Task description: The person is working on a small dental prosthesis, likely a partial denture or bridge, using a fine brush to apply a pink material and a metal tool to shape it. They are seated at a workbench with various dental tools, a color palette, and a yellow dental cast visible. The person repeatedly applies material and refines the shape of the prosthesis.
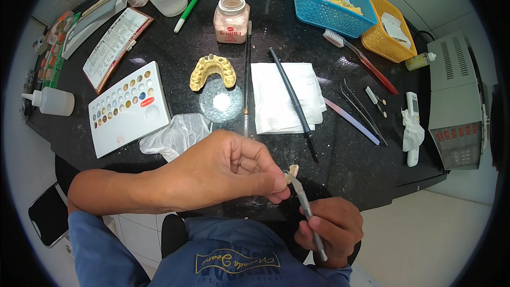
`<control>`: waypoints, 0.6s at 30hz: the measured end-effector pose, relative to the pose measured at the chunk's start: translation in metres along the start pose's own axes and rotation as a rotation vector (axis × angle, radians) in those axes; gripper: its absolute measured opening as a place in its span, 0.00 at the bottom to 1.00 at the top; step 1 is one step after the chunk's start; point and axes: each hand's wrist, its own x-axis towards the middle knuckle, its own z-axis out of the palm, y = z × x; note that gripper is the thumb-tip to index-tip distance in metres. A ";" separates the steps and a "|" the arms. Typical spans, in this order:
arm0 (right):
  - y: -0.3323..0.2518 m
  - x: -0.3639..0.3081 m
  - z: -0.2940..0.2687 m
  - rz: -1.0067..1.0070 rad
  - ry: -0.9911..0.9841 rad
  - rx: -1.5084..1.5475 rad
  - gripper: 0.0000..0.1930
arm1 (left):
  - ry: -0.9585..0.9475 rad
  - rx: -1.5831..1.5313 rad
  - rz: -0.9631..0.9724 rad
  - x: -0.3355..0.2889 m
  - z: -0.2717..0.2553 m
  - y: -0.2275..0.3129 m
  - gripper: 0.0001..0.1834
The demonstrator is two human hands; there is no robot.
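Observation:
My left hand (228, 170) pinches a small tooth-coloured dental bridge (294, 169) between thumb and fingertips, low over the front of the black worktop. Part of the piece is hidden by the fingers. Closed around a slim silver scalpel-like hand tool (305, 204), my right hand (334, 228) is lower and to the right. The tool's flat tip meets the bridge or lies just in front of it; I cannot tell whether they touch. Farther back, a yellowish plaster dental model (212, 71) of an arch rests on the worktop.
A white palette (127, 109) and crumpled plastic (178, 133) lie left. White tissue (265, 98) bears a dark brush (291, 96). Behind stand an open powder jar (231, 21) and a blue basket (329, 13) with plaster models. Tweezers (364, 109) and a toothbrush (366, 64) lie right.

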 end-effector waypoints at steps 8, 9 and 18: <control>-0.001 -0.003 -0.002 -0.004 0.012 -0.016 0.18 | 0.020 -0.002 -0.041 -0.001 0.001 0.004 0.07; -0.002 -0.001 -0.001 0.001 0.001 -0.021 0.18 | 0.018 -0.004 -0.043 -0.001 0.001 0.003 0.07; -0.002 -0.008 -0.004 0.018 0.059 -0.009 0.18 | -0.011 -0.042 -0.039 0.000 -0.001 0.002 0.10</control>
